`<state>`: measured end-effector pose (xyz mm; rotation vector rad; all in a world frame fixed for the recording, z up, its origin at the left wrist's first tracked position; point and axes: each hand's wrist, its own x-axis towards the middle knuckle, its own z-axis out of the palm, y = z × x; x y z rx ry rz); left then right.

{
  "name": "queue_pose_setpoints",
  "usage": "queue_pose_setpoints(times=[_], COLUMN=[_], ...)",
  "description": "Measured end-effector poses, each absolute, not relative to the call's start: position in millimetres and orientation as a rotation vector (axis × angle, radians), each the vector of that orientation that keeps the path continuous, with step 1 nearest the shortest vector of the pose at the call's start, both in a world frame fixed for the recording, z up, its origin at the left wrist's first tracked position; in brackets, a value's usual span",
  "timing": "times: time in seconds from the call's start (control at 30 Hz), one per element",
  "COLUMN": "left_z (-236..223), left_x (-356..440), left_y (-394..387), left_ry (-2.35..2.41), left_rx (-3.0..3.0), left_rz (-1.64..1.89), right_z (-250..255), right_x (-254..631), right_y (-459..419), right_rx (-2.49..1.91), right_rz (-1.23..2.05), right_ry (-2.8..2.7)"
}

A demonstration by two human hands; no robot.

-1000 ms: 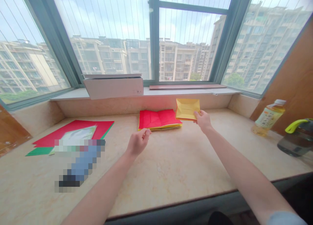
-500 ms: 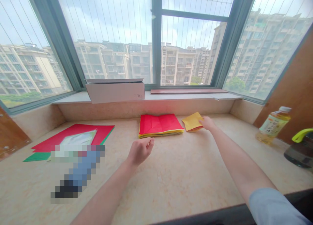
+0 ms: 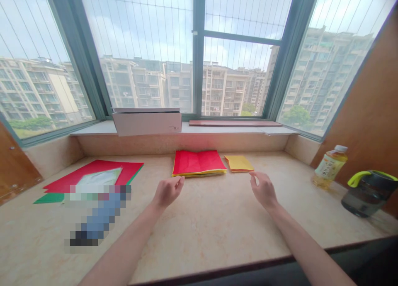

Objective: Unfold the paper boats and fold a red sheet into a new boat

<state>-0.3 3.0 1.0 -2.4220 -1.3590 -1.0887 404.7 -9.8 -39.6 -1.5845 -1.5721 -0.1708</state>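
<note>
Folded yellow paper (image 3: 239, 163) lies on the marble counter (image 3: 199, 244), just beyond the right hand (image 3: 264, 190), its fingers loosely curled and empty. The left hand (image 3: 168, 191), equally empty and curled, hovers before a folded red paper stack (image 3: 198, 162). A plastic bottle (image 3: 330, 167) stands off to the right; on the sill, a white cardboard box (image 3: 146, 122) hides its contents.

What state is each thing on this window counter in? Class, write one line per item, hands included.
Left hand: empty, fingers curled.
Right hand: empty, fingers loosely spread, off the paper.
Red paper stack: lying flat, yellow sheets showing at its edge.
Folded yellow paper: lying flat, beside the stack.
Red and green card sheets: lying flat, overlapping.
Plastic bottle: upright, capped, holding yellowish liquid.
</note>
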Motion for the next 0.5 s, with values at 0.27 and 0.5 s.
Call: queue_pose_setpoints(times=[0.27,0.5], left_z=[25,15], left_x=[-9,-36], left_y=[-5,-34], left_ry=[-1.227,-1.223], left_rx=[-2.485,-2.529], left_rz=[-0.955,-1.013], right_z=[-48,-52], right_x=[417,423], right_y=[-24,-21], right_rx=[-1.532,-1.592], right_rz=[0.004,0.124], right_ry=[-1.359,-1.282])
